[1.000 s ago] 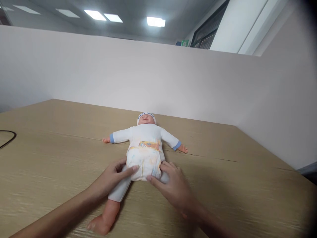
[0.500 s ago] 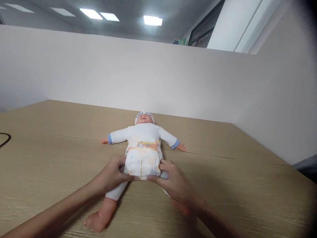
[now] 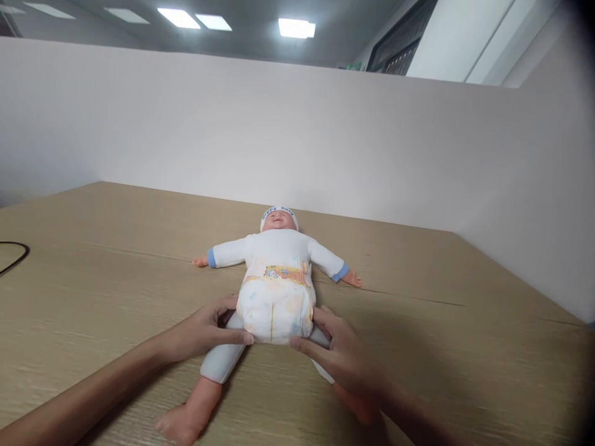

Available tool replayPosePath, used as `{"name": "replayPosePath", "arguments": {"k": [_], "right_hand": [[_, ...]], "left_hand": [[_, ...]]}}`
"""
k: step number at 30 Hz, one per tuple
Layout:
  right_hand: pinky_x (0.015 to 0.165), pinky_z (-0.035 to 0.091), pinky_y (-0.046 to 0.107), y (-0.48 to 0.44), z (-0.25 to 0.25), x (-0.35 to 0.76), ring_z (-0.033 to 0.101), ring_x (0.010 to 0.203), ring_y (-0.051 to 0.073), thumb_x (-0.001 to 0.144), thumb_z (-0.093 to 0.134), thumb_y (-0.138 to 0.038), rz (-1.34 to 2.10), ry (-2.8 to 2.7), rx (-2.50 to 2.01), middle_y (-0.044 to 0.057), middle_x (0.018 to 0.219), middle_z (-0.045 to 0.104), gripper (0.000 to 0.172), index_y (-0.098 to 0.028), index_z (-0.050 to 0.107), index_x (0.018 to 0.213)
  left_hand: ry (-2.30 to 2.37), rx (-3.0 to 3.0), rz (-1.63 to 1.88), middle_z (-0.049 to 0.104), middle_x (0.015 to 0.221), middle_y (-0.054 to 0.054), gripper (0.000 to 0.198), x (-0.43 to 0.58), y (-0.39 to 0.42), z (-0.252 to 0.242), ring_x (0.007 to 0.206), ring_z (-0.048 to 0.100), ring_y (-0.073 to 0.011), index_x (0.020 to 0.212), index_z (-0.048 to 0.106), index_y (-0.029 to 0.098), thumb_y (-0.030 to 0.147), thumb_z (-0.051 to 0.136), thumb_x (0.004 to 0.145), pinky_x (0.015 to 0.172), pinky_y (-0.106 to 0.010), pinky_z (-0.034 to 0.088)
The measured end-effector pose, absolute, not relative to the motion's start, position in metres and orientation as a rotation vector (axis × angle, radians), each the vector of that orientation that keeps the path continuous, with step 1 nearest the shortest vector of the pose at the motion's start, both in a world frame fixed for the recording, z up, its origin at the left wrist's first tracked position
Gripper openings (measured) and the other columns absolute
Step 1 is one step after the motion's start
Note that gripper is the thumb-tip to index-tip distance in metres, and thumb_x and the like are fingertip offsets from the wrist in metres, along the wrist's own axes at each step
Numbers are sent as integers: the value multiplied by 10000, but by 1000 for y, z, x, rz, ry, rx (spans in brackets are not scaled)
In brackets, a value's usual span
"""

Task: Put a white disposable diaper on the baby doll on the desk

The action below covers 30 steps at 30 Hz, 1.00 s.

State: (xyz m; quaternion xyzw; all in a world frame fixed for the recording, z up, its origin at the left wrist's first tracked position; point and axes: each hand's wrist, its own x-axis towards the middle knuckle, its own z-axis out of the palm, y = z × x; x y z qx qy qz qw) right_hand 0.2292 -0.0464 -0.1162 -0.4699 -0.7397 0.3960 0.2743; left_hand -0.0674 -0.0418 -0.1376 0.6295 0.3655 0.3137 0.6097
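Observation:
A baby doll (image 3: 277,251) lies on its back on the wooden table (image 3: 116,266), arms spread, in a white suit and cap. A white printed diaper (image 3: 275,308) is wrapped round its hips. My left hand (image 3: 204,329) grips the doll's near thigh, thumb and fingers closed at the diaper's left leg edge. My right hand (image 3: 341,353) is curled round the other thigh at the diaper's right edge and hides most of that leg. One bare foot (image 3: 174,426) points toward me.
White partition walls (image 3: 279,136) close off the table at the back and right. A black cable (image 3: 13,257) loops at the left edge. Ceiling lights show above the partition.
Both hands have shifted slightly down along the diaper's leg edges, from fingers resting on its front to gripping the thighs. The doll stays in place; the camera has shifted a little.

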Motion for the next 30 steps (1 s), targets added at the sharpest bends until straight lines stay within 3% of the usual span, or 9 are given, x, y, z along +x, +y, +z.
{"name": "replayPosePath", "arguments": {"k": [6,11,19,23,25,28,30], "right_hand": [[1050,571,467,-42,-120,231,718,1134,316,899,792,-531,1245,-1891,-1179,88,1191,799,436,-229,786,1213],[1124,538,480,-35,-124,233,732,1176,294,863,843,-570,1603,-1686,-965,87,1236,794,536,-227,750,1266],[955,589,421,-40,-114,231,733,1071,306,841,838,-531,1409,-1683,-1164,76,1072,815,430,-205,792,1118],[805,571,368,-54,-100,223,704,877,259,816,805,-423,1238,-1719,-1338,58,985,802,327,-202,795,1057],[807,577,368,-61,-96,225,703,886,252,779,819,-421,1258,-1693,-1382,64,1058,810,392,-215,793,1111],[959,588,430,-69,-97,238,719,1099,296,740,876,-511,1374,-1609,-1360,121,1311,779,640,-231,750,1302],[1057,563,478,-72,-102,255,701,1230,324,744,888,-592,1448,-1587,-1313,139,1398,747,739,-255,721,1379]], "left_hand": [[855,1451,735,730,1457,-92,529,-72,-40,-144,1361,638,-374,1377,763,247,464,839,900,1197,-497,463],[763,1385,703,731,1449,-104,576,-72,-39,-140,1403,616,-354,1474,691,259,475,797,951,1200,-496,467],[721,1246,742,734,1440,-125,567,-70,-40,-140,1399,635,-343,1417,707,231,564,765,962,1192,-492,487],[723,1144,828,760,1377,-146,530,-62,-44,-141,1296,698,-333,1305,734,195,558,812,927,1130,-462,529],[747,1107,873,776,1327,-154,513,-58,-48,-140,1237,723,-325,1240,723,178,545,843,903,1072,-431,551],[797,1068,922,789,1285,-148,517,-63,-58,-137,1176,745,-302,1222,673,184,534,861,892,1032,-403,555],[846,1088,946,767,1348,-133,517,-73,-66,-136,1234,723,-298,1293,639,218,537,820,930,1085,-419,530]]}}
